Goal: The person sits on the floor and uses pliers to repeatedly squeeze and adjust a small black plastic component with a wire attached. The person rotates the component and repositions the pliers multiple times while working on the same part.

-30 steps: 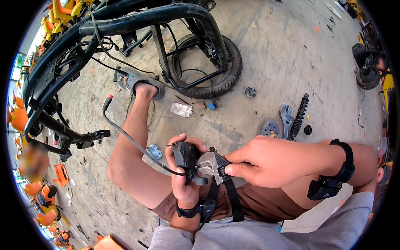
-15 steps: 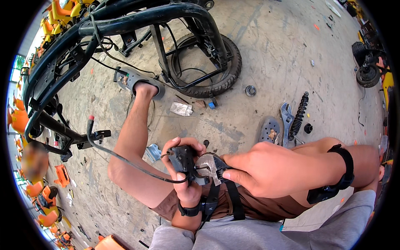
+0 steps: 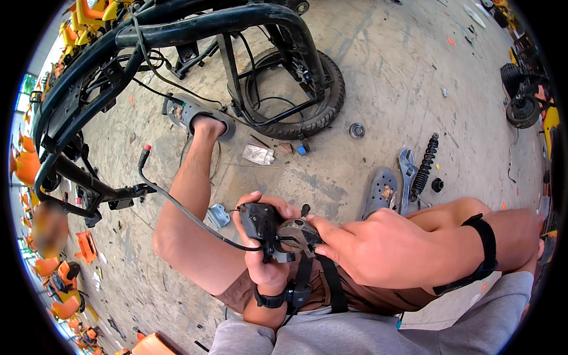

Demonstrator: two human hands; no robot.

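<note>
My left hand (image 3: 263, 269) is wrapped round a black housing with a cable (image 3: 192, 219) that curves up to a red-tipped connector (image 3: 147, 148). Against the housing's right side sits the grey, worn head of an adjustable wrench (image 3: 297, 229), its jaw by a short dark rod on the part. My right hand (image 3: 378, 245) pinches the wrench, index finger and thumb near its adjusting screw. Its handle is mostly hidden. Both hands are held above my lap.
A black vehicle frame (image 3: 219, 32) with a tyred wheel (image 3: 331, 97) stands at the upper left. Near my grey shoe (image 3: 378, 189) lie a large adjustable wrench (image 3: 407, 177) and a shock absorber (image 3: 425, 167). A metal ring (image 3: 356, 130) and a crumpled wrapper (image 3: 258, 154) lie on the floor.
The wrench head has turned on the part, and my right fingers have shifted with it. The cable's red tip has swung up and to the right. My left hand keeps its hold.
</note>
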